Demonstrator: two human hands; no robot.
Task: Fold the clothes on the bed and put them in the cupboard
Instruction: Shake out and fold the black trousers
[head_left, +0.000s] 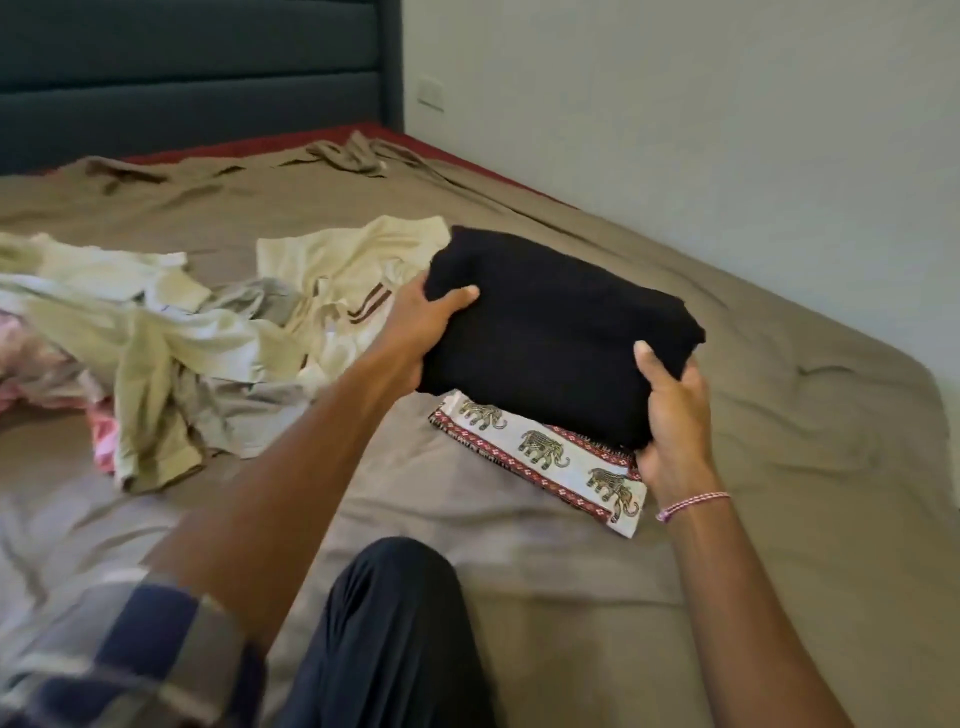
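Most of my view is the bed (779, 467), cut off at left, where loose clothes (156, 332) lie heaped. A folded black garment (561, 332) half hides an elephant-print cloth (540, 447). My left hand (421, 327) and right hand (675, 415) grip its ends, thumbs on top, fingers hidden underneath.
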